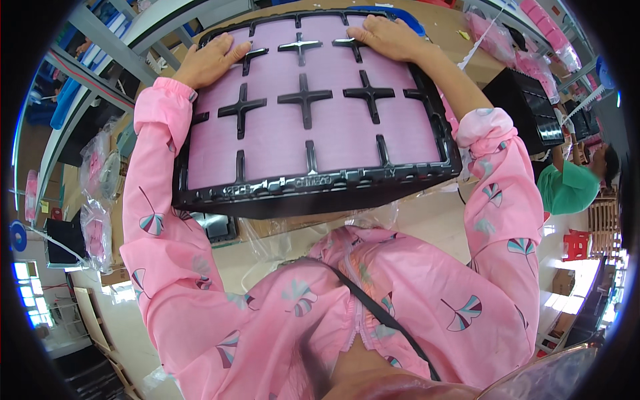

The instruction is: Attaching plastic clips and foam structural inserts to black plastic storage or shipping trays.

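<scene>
Left fingers (pixel 237 51) and right fingers (pixel 361 34) partly hide the black tray (pixel 267 189).

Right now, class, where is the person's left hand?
In the head view, the left hand is at the upper left, on the far-left corner of the black tray, its thumb over the pink material.

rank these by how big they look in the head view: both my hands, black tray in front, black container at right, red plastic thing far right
1. Black tray
2. Black container
3. Left hand and right hand: too alike to rank
4. Red plastic thing, which sits farther away
</scene>
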{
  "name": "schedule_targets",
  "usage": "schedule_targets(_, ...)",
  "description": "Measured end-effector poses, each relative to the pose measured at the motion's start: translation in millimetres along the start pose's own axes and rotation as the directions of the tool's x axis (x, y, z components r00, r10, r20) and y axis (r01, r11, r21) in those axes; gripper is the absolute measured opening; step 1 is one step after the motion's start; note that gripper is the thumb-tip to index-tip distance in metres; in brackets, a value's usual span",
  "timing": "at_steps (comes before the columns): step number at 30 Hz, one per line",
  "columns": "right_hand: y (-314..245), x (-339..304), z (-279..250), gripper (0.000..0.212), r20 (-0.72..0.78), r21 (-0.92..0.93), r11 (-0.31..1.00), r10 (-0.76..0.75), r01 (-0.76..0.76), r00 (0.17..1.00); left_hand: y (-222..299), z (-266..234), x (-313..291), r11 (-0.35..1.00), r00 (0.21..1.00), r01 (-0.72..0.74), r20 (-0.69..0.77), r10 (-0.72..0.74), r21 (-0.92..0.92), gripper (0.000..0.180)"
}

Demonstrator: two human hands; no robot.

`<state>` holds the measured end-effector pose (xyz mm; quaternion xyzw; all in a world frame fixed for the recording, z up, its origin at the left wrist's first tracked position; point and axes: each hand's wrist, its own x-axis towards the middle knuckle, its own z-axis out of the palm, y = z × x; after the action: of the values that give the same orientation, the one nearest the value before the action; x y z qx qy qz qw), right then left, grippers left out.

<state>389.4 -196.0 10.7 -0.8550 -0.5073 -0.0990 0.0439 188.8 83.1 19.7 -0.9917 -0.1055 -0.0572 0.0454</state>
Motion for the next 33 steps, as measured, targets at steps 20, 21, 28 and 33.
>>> schedule_targets(20,-69,-199,-69,0.051,0.021,0.225,0.922,-0.327,0.314,0.945,73,-56,-203,0.918,0.946,-0.323,-0.073,0.315,-0.231,0.079)
schedule_targets(21,-69,-202,-70,0.051,0.027,0.205,0.927,-0.327,0.315,0.945,73,-57,-207,0.923,0.948,-0.32,-0.07,0.312,-0.212,0.08)
schedule_targets(28,-77,-187,-63,0.054,-0.02,0.151,0.924,-0.352,0.351,0.936,73,-61,-195,0.928,0.944,-0.329,-0.046,0.326,-0.176,0.08)
schedule_targets(33,-72,-172,-50,0.059,-0.054,0.153,0.914,-0.373,0.377,0.926,75,-49,-185,0.923,0.932,-0.355,-0.13,0.337,-0.15,0.081)
